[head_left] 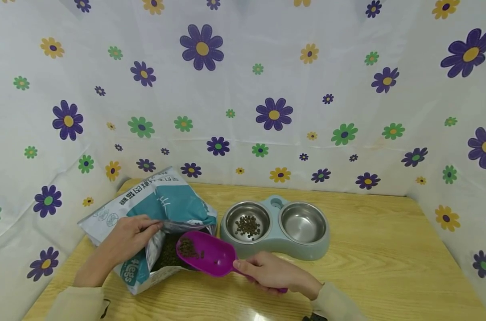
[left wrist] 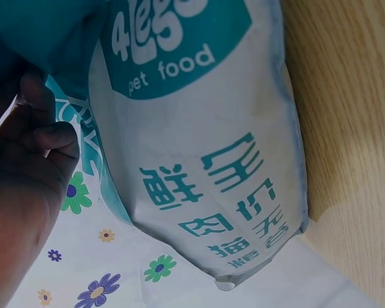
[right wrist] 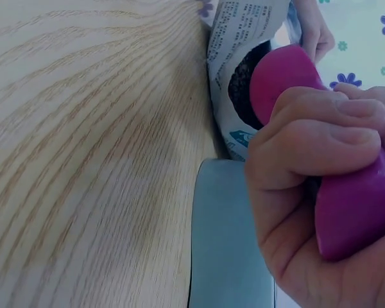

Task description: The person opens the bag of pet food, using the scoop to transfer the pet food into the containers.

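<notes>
My left hand (head_left: 132,238) pinches the upper edge of the opening of a white and teal pet food bag (head_left: 179,198), which lies on its side and is filled with brown kibble (head_left: 167,254). In the left wrist view the bag's printed side (left wrist: 179,154) shows beside the curled fingers. With my right hand (head_left: 273,273) I grip the handle of a magenta scoop (head_left: 216,256). The scoop's front end is at the bag's mouth, with a small heap of kibble (head_left: 188,247) near its tip. The right wrist view shows the fingers wrapped round the handle (right wrist: 359,208).
Right of the bag stands a blue-grey double pet feeder (head_left: 275,249). Its left steel bowl (head_left: 231,218) contains some kibble; its right steel bowl (head_left: 303,223) has none. All stand on a wooden table (head_left: 379,258), with a flowered white cloth (head_left: 243,84) behind and at both sides.
</notes>
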Action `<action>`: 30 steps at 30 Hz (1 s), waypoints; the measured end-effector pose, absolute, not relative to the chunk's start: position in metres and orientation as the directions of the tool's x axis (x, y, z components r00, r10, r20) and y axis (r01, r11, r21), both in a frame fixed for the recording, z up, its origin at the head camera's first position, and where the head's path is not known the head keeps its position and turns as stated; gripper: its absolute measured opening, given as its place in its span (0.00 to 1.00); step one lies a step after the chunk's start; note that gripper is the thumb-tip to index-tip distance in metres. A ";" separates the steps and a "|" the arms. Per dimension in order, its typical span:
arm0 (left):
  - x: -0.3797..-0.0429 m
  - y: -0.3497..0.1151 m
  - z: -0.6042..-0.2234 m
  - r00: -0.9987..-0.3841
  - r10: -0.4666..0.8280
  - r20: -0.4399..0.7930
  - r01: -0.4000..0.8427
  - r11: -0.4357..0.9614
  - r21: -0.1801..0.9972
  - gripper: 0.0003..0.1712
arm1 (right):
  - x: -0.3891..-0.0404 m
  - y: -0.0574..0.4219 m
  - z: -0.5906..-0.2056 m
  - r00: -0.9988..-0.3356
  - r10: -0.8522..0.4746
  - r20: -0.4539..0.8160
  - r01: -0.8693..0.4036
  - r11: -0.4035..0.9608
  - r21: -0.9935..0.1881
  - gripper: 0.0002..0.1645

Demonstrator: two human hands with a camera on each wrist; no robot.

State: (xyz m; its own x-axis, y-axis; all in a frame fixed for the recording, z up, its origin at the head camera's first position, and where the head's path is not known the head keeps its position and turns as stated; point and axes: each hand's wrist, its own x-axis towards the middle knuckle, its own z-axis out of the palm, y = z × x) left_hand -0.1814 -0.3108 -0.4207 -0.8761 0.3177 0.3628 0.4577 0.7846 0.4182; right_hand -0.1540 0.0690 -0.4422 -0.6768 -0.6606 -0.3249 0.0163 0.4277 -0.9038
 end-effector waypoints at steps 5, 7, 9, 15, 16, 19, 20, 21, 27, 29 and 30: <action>-0.182 -0.311 -0.420 -0.876 0.318 0.363 0.459 0.782 0.421 0.09 | -0.156 0.074 -0.440 -0.678 -0.661 -0.322 0.020 0.421 -0.907 0.37; -0.182 -0.311 -0.419 -0.877 0.317 0.361 0.456 0.784 0.421 0.09 | -0.156 0.076 -0.439 -0.681 -0.661 -0.315 0.007 0.425 -0.905 0.38; -0.182 -0.311 -0.419 -0.879 0.315 0.358 0.453 0.787 0.420 0.09 | -0.157 0.078 -0.439 -0.682 -0.663 -0.308 -0.006 0.426 -0.905 0.38; -0.181 -0.311 -0.420 -0.888 0.308 0.342 0.439 0.790 0.428 0.09 | -0.159 0.090 -0.442 -0.646 -0.715 -0.266 -0.028 0.371 -0.928 0.39; -0.180 -0.311 -0.420 -0.888 0.307 0.342 0.438 0.790 0.428 0.09 | -0.160 0.091 -0.443 -0.638 -0.724 -0.262 -0.023 0.358 -0.933 0.39; -0.180 -0.311 -0.421 -0.888 0.307 0.343 0.439 0.789 0.429 0.09 | -0.159 0.097 -0.443 -0.627 -0.735 -0.256 0.005 0.325 -0.946 0.37; -0.180 -0.311 -0.421 -0.887 0.307 0.346 0.440 0.790 0.427 0.09 | -0.159 0.099 -0.442 -0.626 -0.737 -0.257 0.013 0.319 -0.948 0.36; -0.180 -0.311 -0.421 -0.885 0.307 0.349 0.442 0.790 0.425 0.09 | -0.159 0.100 -0.441 -0.626 -0.736 -0.256 0.017 0.316 -0.949 0.34; -0.181 -0.310 -0.421 -0.883 0.305 0.357 0.444 0.789 0.424 0.09 | -0.163 0.116 -0.430 -0.644 -0.724 -0.246 -0.012 0.331 -0.943 0.31; -0.181 -0.310 -0.421 -0.882 0.306 0.359 0.446 0.790 0.421 0.09 | -0.165 0.122 -0.425 -0.661 -0.712 -0.236 -0.045 0.352 -0.935 0.30; -0.181 -0.310 -0.421 -0.880 0.308 0.362 0.449 0.789 0.419 0.09 | -0.166 0.125 -0.421 -0.673 -0.703 -0.230 -0.073 0.372 -0.925 0.29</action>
